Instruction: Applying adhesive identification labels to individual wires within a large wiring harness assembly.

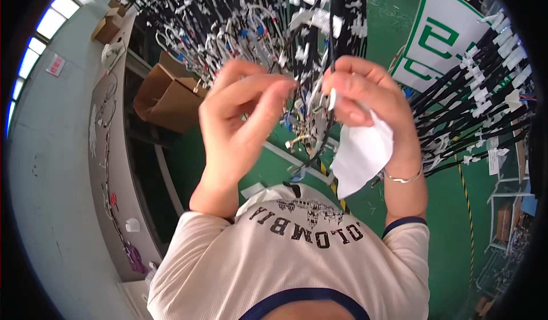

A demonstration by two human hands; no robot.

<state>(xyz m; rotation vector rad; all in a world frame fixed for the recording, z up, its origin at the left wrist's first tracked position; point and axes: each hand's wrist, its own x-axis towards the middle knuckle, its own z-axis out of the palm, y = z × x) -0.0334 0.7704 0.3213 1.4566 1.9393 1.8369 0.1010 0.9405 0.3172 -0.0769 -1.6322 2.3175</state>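
Pinching black cable (331,63), left hand (240,114) fingers closed, right hand (365,100) clutching white paper (362,154)

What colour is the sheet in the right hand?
White; the sheet shows best in the head view, under the right hand.

Brown cartons (165,94) left — white-green sign (442,37) right.

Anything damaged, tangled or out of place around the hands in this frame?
Nothing stands out as damaged. The left hand and right hand pinch at a hanging bundle of black cables with white tags; the right hand also holds a white sheet. The bundle looks dense, but whether it is tangled cannot be told. Cardboard boxes sit open below.
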